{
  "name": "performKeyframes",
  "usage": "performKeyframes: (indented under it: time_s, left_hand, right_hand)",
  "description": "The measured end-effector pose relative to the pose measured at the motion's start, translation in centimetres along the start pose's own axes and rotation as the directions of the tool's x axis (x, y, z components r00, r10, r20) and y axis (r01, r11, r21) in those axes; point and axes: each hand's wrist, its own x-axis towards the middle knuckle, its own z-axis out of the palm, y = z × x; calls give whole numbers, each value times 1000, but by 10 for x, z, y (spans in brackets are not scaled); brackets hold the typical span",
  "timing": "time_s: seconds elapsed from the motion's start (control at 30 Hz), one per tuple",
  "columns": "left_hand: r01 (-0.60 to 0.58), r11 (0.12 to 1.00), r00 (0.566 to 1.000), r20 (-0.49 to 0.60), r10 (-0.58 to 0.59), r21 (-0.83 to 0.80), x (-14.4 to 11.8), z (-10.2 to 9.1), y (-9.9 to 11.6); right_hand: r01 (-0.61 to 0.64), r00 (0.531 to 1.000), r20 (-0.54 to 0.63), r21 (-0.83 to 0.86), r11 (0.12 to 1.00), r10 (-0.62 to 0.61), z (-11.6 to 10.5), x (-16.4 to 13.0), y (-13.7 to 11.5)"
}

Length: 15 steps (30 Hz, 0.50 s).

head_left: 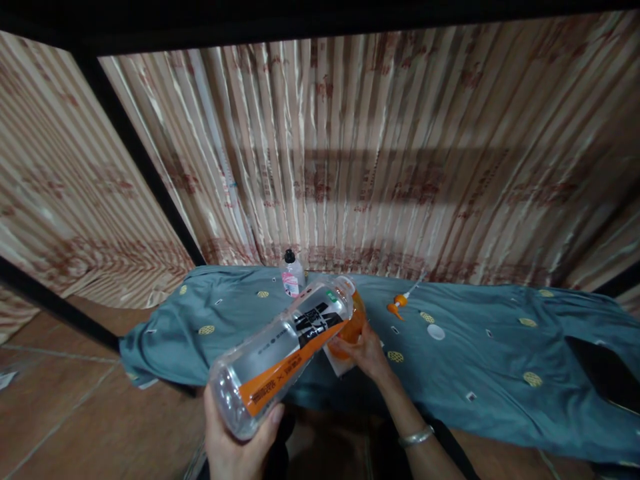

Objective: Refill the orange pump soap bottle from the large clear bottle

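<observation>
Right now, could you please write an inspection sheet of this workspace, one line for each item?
Surface: low table under a blue-grey patterned cloth, wrinkled and hanging over the front edge.
Job's things: large clear bottle with orange-and-black label, tilted, its neck over an orange container.
Clutter: small bottle with black cap at the back edge; orange pump nozzle lying on the cloth; small white disc; dark flat object at the right.
Grippers: left hand grips the big bottle's base; right hand, with a bracelet on the wrist, holds the orange container.
Cables: nothing seen.
Surroundings: striped curtain behind; tiled floor; black frame bars.
</observation>
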Motion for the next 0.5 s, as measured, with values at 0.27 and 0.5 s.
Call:
performKeyframes:
  time_s: [0.27,0.5]
  left_hand:
    - [-21,999,1000,22,20,25,0,0,6]
    - [-15,999,1000,21,15,33,1,-2,5]
  right_hand:
    - [-16,1000,-7,-60,998,16,-2,2,4]
    - [25,999,-20,-61,998,-26,-2,2,4]
